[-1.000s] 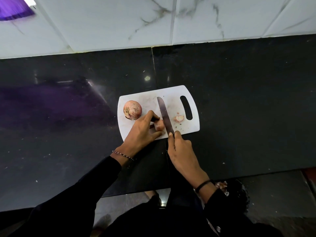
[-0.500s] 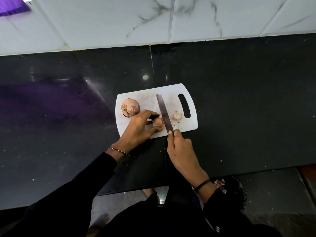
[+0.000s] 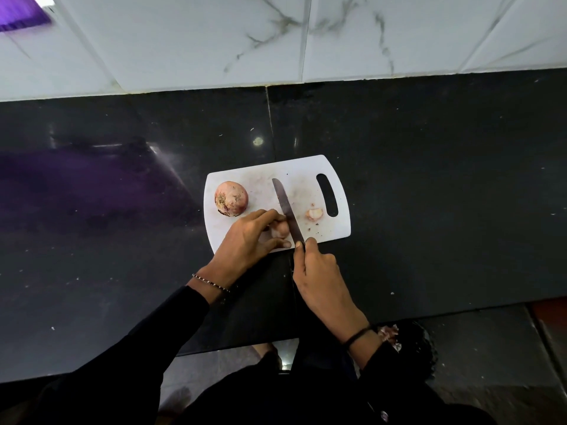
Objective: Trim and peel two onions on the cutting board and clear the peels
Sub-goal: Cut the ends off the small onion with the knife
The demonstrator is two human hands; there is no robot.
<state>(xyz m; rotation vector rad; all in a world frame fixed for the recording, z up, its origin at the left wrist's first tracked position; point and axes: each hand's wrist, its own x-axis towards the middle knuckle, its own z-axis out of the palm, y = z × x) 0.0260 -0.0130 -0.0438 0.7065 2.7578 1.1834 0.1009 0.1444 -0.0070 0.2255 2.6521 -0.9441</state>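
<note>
A white cutting board (image 3: 264, 173) lies on the black counter. On its left part sits a whole unpeeled onion (image 3: 230, 198). My left hand (image 3: 245, 240) grips a second onion (image 3: 280, 230) near the board's front edge; my fingers hide most of it. My right hand (image 3: 316, 271) holds a knife (image 3: 287, 208) by its handle, with the blade lying across the board against the right side of the held onion. A small cut-off onion piece (image 3: 314, 214) lies to the right of the blade, near the board's handle slot.
The black stone counter (image 3: 429, 179) runs wide on both sides of the board. White marble wall tiles (image 3: 214, 41) stand behind it. Small crumbs of peel lie on the board near the cut piece. The counter's front edge is just below my wrists.
The blade has slid a little forward and back against the held onion. Both hands stay in nearly the same place. The whole onion and the cut piece have not moved.
</note>
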